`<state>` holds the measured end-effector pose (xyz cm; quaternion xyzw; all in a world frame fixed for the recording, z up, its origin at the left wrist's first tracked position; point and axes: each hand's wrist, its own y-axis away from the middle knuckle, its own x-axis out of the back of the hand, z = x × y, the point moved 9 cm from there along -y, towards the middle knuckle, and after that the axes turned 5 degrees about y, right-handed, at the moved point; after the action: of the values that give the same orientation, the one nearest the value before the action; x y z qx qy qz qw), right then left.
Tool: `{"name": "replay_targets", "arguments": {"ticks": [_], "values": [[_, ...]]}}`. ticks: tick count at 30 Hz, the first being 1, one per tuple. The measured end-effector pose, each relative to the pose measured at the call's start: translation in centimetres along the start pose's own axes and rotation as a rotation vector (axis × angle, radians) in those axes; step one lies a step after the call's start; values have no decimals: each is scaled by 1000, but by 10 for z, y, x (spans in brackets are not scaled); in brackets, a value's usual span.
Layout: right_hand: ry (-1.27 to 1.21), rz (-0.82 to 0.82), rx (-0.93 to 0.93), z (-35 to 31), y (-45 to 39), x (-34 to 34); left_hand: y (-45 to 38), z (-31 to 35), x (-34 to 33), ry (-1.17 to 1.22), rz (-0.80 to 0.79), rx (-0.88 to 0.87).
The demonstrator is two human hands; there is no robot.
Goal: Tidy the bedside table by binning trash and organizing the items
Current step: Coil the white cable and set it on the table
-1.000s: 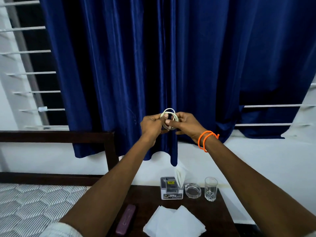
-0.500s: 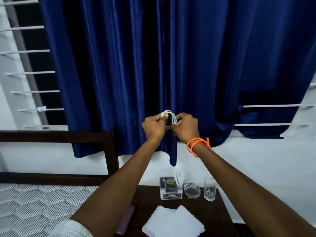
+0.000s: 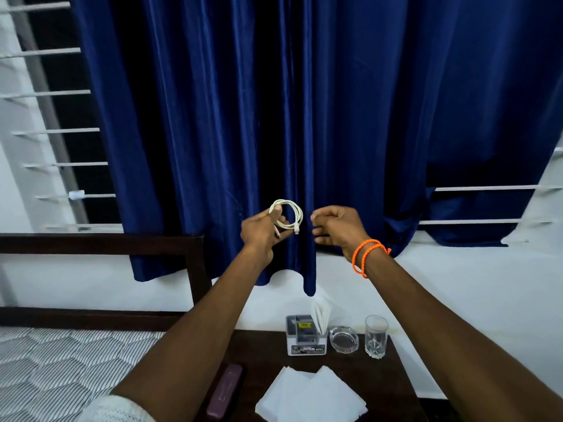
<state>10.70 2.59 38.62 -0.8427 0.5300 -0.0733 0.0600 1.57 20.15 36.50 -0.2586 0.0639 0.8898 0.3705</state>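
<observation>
Now the coiled white cable (image 3: 288,217) sits up in the air in front of the blue curtain (image 3: 274,117), well above the bench (image 3: 380,379), pinched in the left hand (image 3: 262,228): thumb on top of the loops, fingers (image 3: 281,222) curled beneath. The right hand (image 3: 336,226) hovers just beside the coil, apart from it, its fingers loosely curled on nothing. Nothing visible ties the loops together, so only that one pinch seems to keep them in shape; if the thumb eases, the coil would likely spring open and the dangling plug end could drop. Below, on the bench, stand a small clear organizer box (image 3: 306,336) with folded paper in it, a glass ashtray (image 3: 344,339) just beside it, and a drinking glass (image 3: 376,336) next along. Lowering the cable carelessly could knock the glass over. White tissues (image 3: 310,397) lie at the near edge, a maroon case (image 3: 225,391) to their left.
</observation>
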Motion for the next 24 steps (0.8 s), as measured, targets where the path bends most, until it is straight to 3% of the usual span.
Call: {"name": "replay_targets", "arguments": {"ticks": [2,7,18,24], "values": [[8,2,11,-3,-2,-3,2,-3,-6,-8,-69,29],[-22,-204,-41,4,2,-24,13,-11,-21,-58,-227,154],[-155,-21,-123,31,-7,-8,5,-30,7,-275,-223,320],[-241,51,-141,51,-11,-11,11,-38,15,-242,-250,368]]}}
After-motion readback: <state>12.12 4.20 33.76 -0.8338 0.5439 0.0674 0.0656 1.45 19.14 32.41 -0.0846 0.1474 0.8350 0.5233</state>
